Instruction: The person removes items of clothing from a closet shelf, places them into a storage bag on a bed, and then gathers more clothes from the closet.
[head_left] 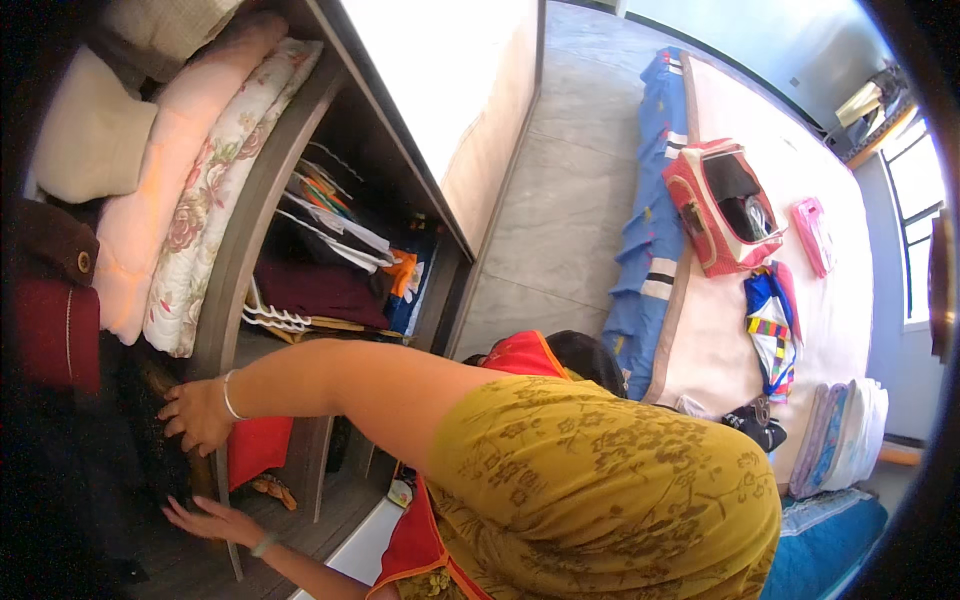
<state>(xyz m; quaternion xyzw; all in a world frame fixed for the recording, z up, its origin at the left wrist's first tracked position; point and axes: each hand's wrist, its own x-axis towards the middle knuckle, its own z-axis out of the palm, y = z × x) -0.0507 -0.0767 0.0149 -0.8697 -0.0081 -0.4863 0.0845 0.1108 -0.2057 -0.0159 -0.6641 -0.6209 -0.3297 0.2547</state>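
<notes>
My right hand [199,416], with a silver bangle at the wrist, reaches down into the wardrobe [222,300]. Its fingers are spread and lie against dark cloth [140,440] beside the upright panel. Just below it, my left hand [213,526] has its fingers stretched out, a pale band round the wrist. Its fingertips come close to the same dark cloth; I cannot tell whether they touch. A red cloth [258,448] lies in the compartment beside my right forearm. Deep shadow hides much of the dark cloth.
Folded floral quilt [190,235], pink bedding [150,220] and maroon cloth [55,335] fill the left. White hangers [275,318] and clothes occupy a compartment. An open red-and-cream bag [722,205], a colourful garment [772,325] and folded linens [840,435] sit on the bed [700,340].
</notes>
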